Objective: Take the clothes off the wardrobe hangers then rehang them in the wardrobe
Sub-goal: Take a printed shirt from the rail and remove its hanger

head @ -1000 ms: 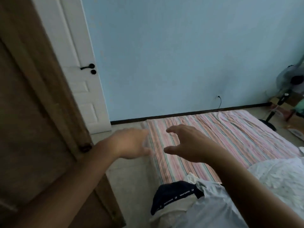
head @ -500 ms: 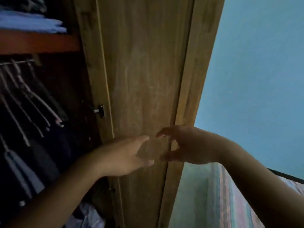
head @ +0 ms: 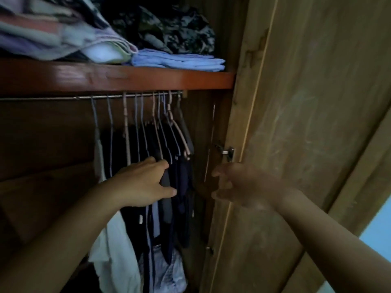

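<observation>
Clothes [head: 169,187] are seen hanging in a tight bunch at the centre of the view, mostly dark garments with a white one [head: 114,250] at seven o'clock of them, all carried on thin hangers [head: 156,127] hooked over the rail [head: 63,97] at twelve o'clock. The hangers are crowded toward the rail's right end, which is probably why the garments must be parted before one can be lifted off.

The left hand [head: 143,185] is pushed in among the dark clothes, its fingertips [head: 164,166] buried in the fabric and its thumb pressed against a grey garment [head: 166,199]; a fold of cloth appears to be pinched there, seemingly to separate one item from the rest. The right hand [head: 239,185] is held at three o'clock of the clothes, in front of the open wardrobe door [head: 306,123] and below its hinge [head: 229,154]. Its fingers are curved and spread apart, nothing is touched or held by it, and it is blurred. It is judged to be poised to take the hanger or garment once freed.

Folded laundry [head: 179,61] is stacked on the shelf [head: 127,78] above the rail.
</observation>
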